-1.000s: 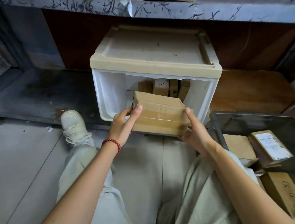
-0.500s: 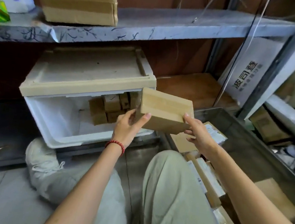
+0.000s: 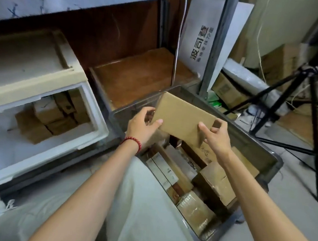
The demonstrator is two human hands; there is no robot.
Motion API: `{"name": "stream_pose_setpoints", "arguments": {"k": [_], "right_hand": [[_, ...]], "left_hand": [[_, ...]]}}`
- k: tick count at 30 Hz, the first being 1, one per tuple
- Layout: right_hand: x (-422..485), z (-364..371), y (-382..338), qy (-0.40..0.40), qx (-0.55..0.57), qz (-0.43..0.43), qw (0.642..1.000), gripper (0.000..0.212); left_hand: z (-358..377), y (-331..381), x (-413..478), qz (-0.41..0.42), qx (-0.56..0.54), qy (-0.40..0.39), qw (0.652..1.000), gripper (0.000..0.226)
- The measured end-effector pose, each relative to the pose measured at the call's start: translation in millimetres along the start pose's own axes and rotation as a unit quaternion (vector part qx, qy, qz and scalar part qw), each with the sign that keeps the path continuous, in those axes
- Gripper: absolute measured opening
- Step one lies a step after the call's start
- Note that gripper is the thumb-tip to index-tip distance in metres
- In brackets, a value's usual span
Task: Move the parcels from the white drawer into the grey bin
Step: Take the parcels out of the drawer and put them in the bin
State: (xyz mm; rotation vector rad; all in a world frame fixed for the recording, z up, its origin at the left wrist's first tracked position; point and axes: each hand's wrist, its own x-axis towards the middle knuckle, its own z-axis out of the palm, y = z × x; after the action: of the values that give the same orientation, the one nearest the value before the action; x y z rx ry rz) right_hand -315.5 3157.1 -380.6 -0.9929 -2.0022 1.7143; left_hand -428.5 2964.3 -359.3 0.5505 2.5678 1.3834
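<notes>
- Head view: the big white plastic drawer (image 3: pixel 94 125) is sitting open on the left, with a few brown parcels still lying at its back.
- The grey plastic bin (image 3: pixel 265 152) is standing to the right, already holding many boxes.
- The flat brown cardboard parcel (image 3: pixel 184 117) is hanging tilted over the bin's far end.
- The left hand (image 3: pixel 143 126) and right hand (image 3: pixel 216 134) are gripping its two ends.
- This looks like the putting-in step; next they need to lower it onto the pile and let go.
</notes>
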Motion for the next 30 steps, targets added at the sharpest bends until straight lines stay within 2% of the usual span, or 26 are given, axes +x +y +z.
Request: {"name": "stream_pose_setpoints", "arguments": {"k": [3, 6, 13, 16, 19, 21, 24, 28, 30], "right_hand": [[-0.6, -14.5, 16.2, 0.033, -0.018, 0.01, 0.999, 0.07], [-0.1, -26.2, 31.6, 0.061, -0.027, 0.02, 0.998, 0.065], [14.0, -50.0, 47.8, 0.127, -0.157, 0.037, 0.979, 0.059], [20.3, -52.6, 56.8, 0.134, -0.212, 0.039, 0.967, 0.064], [21.2, -50.9, 62.8, 0.153, -0.297, 0.011, 0.943, 0.068], [19.7, -48.8, 64.6, 0.168, -0.36, -0.03, 0.917, 0.068], [18.2, -45.5, 63.8, 0.158, -0.398, -0.063, 0.902, 0.065], [17.2, -34.0, 58.8, 0.103, -0.441, -0.086, 0.887, 0.059], [16.3, -19.7, 52.4, 0.077, -0.446, -0.101, 0.886, 0.057]], "left_hand": [[30.0, 2.2, 11.3, 0.004, 0.029, -0.036, 0.999, 0.043], [56.4, 1.4, 20.2, 0.004, 0.052, -0.067, 0.996, 0.046], [106.4, 1.6, 40.2, 0.0, 0.022, -0.116, 0.993, 0.042], [125.4, 7.4, 56.2, 0.01, 0.065, -0.144, 0.987, 0.057], [135.6, 9.7, 66.3, -0.001, 0.172, -0.307, 0.936, 0.081], [138.3, 7.2, 69.2, 0.039, 0.264, -0.372, 0.889, 0.087], [134.2, 0.9, 72.8, 0.11, 0.365, -0.34, 0.86, 0.075], [108.9, -7.5, 70.3, 0.157, 0.408, -0.193, 0.879, 0.057], [90.7, -9.9, 68.1, 0.138, 0.404, -0.137, 0.894, 0.052]]}}
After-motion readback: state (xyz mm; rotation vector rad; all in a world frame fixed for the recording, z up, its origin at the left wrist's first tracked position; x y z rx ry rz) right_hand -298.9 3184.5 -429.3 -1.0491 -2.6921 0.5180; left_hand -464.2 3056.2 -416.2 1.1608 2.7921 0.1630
